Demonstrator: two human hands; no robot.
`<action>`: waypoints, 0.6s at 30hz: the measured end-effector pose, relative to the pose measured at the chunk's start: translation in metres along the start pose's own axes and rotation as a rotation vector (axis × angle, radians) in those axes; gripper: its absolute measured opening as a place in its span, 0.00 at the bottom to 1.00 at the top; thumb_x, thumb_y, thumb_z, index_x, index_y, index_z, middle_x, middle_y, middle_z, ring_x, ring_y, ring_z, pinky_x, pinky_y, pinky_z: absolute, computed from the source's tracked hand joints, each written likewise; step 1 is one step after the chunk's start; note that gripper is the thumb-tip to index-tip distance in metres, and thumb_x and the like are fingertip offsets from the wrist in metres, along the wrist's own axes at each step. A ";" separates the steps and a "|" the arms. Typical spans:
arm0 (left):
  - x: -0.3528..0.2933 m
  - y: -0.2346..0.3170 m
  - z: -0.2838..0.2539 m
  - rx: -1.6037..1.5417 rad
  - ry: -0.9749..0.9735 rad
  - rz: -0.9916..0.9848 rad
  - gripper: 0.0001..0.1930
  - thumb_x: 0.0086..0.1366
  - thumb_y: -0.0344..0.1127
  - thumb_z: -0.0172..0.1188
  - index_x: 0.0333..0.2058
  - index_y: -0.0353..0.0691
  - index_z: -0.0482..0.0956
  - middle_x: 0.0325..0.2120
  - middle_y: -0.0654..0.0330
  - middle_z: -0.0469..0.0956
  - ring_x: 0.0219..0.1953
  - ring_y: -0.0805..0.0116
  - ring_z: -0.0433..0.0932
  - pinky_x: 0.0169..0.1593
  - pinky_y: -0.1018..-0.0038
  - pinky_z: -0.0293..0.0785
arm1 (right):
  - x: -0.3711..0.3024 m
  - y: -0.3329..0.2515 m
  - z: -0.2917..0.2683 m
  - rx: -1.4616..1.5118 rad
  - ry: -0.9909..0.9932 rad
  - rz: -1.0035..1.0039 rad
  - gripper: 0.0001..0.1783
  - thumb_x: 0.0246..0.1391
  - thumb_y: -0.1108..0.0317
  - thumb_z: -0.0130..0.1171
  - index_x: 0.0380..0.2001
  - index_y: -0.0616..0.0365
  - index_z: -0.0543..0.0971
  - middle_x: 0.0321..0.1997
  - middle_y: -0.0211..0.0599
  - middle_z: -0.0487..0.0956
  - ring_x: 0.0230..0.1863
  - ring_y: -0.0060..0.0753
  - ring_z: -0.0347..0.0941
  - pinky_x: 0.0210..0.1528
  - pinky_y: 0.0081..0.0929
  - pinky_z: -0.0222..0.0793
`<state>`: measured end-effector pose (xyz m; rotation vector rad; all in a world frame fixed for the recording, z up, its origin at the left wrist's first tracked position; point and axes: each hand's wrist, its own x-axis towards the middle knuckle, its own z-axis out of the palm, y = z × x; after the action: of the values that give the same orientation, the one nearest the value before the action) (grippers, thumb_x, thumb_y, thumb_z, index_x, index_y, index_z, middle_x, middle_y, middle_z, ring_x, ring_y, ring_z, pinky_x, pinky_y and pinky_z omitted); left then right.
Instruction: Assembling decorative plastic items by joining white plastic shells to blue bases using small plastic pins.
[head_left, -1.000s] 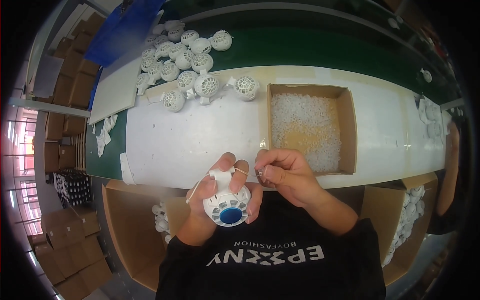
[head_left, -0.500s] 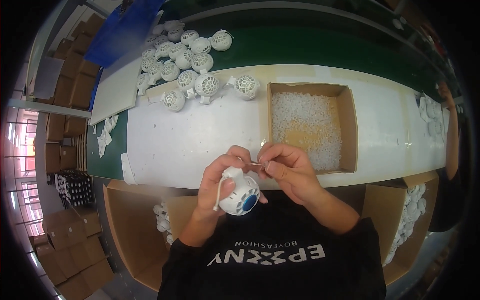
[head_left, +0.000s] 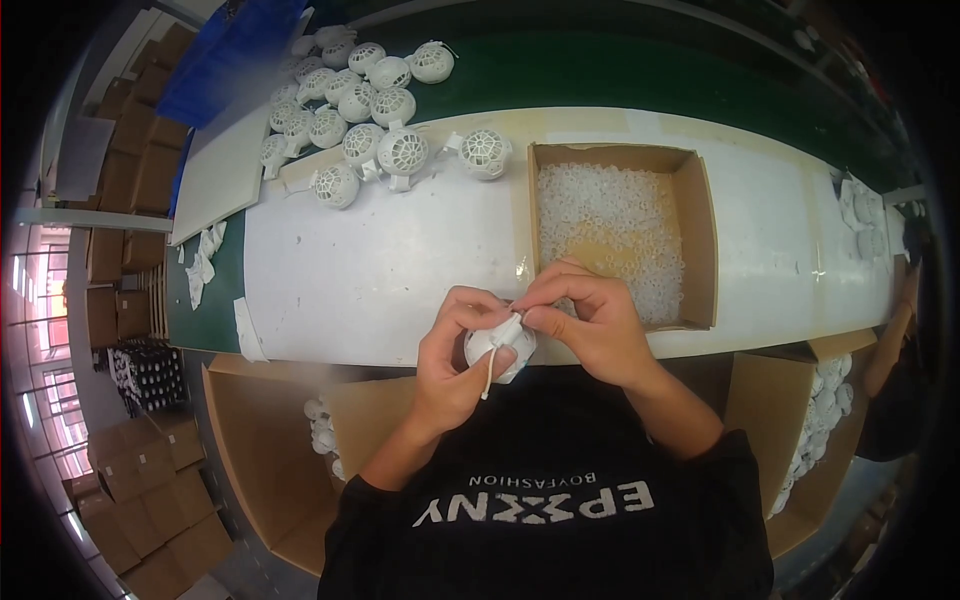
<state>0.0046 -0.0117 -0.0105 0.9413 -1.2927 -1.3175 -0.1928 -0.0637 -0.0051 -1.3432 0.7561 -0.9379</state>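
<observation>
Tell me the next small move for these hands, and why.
Probably, the left hand should tilt the white ball slightly, bringing its top into clearer view: the right hand works close beside the left there, and together they hide the detail between them. A pale cord hangs down the ball's side.

In the middle, the white ball (head_left: 482, 345) is looking like smooth, hard plastic, and its cord (head_left: 488, 379) is looking like string. At the upper left, more balls (head_left: 403, 151) are looking like dull plastic. Right of the middle, tiny see-through plastic bits (head_left: 605, 205) are shining in a dull cardboard box (head_left: 697, 225). At the bottom, the black shirt (head_left: 540, 425) is looking like dull cloth.
</observation>
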 end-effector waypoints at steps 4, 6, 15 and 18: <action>-0.003 -0.007 -0.002 -0.179 -0.064 -0.013 0.14 0.68 0.31 0.59 0.49 0.37 0.70 0.49 0.55 0.68 0.50 0.68 0.71 0.55 0.72 0.67 | -0.002 -0.001 0.003 0.215 -0.026 0.061 0.06 0.57 0.77 0.64 0.38 0.65 0.84 0.39 0.36 0.78 0.44 0.28 0.72 0.48 0.24 0.66; -0.004 -0.005 0.000 -0.226 -0.073 -0.052 0.13 0.69 0.31 0.58 0.49 0.37 0.69 0.49 0.55 0.68 0.50 0.68 0.70 0.55 0.72 0.66 | -0.003 -0.001 0.001 0.256 -0.036 0.100 0.05 0.58 0.76 0.64 0.38 0.65 0.84 0.39 0.35 0.78 0.43 0.28 0.72 0.48 0.24 0.66; 0.000 0.014 0.012 -0.619 -0.094 -0.272 0.13 0.72 0.36 0.54 0.49 0.40 0.64 0.49 0.50 0.68 0.45 0.57 0.78 0.42 0.68 0.80 | -0.005 -0.011 -0.001 -0.236 0.047 -0.353 0.06 0.50 0.73 0.69 0.32 0.62 0.84 0.33 0.33 0.79 0.40 0.34 0.73 0.44 0.32 0.69; 0.001 0.020 0.020 -0.859 -0.091 -0.413 0.12 0.73 0.36 0.53 0.49 0.41 0.63 0.48 0.49 0.68 0.42 0.52 0.80 0.33 0.67 0.83 | -0.001 -0.018 -0.006 -0.551 0.098 -0.619 0.09 0.43 0.73 0.71 0.30 0.61 0.84 0.31 0.32 0.78 0.39 0.36 0.74 0.44 0.35 0.69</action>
<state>-0.0121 -0.0074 0.0116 0.5343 -0.4752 -2.0134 -0.2013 -0.0653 0.0122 -2.0979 0.7097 -1.3431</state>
